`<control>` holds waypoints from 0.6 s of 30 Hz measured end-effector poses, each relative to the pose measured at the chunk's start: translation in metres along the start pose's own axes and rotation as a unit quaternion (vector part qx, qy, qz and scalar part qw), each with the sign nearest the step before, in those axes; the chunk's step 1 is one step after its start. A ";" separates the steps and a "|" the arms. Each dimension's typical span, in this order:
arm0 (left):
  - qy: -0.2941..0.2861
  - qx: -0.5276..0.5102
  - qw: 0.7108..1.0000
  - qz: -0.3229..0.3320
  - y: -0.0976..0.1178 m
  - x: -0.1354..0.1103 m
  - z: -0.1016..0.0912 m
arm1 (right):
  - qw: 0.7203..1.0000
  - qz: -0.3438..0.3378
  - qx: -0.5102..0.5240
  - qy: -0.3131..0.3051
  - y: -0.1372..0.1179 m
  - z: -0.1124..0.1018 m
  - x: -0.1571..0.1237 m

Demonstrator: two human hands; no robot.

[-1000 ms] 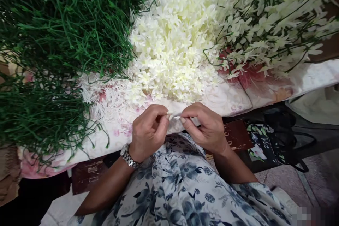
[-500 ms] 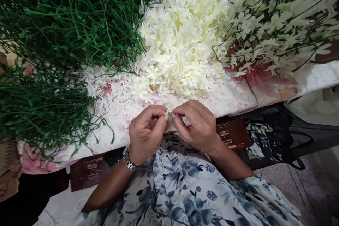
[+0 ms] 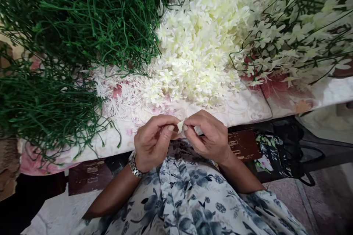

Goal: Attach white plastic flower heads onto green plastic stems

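Between my two hands, close to the table edge, is a small white artificial flower (image 3: 180, 127), of which only a folded bit of petal shows. My left hand (image 3: 153, 141), with a metal watch at the wrist, pinches it from the left with thumb and fingers. From the right, the thumb and fingertips of my right hand (image 3: 208, 136) are closed on its other side. Just beyond my hands lies a large heap of loose white blossoms (image 3: 195, 58). Thin white stamens (image 3: 124, 95) are piled to the left of the blossoms.
Bundles of green plastic stems (image 3: 93, 18) cover the left of the table. White flowers on green stems (image 3: 298, 33) lie at the right. A floral cloth (image 3: 239, 112) covers the table. Below its edge are a dark red panel (image 3: 245, 145) and a black flowered bag (image 3: 270, 154).
My hands have parted slightly at the fingertips, and more of the white petal shows between them. The view has shifted a little, so the heaps appear farther right.
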State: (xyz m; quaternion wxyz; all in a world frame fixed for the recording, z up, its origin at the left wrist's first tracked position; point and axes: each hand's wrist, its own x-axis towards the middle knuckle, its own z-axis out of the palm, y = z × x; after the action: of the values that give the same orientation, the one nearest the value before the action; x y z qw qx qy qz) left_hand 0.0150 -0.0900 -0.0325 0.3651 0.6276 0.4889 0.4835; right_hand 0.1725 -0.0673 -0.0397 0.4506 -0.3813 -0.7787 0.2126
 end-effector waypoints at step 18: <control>-0.008 0.183 0.977 0.107 0.000 0.012 -0.007 | 0.999 0.018 -0.032 -0.016 0.010 0.009 0.005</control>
State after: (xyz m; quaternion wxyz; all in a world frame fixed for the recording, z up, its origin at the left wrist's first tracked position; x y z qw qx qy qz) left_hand 0.0090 -0.0789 -0.0277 0.1947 0.7364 0.4959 0.4171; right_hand 0.1670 -0.0572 -0.0485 0.4215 -0.4062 -0.7851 0.2023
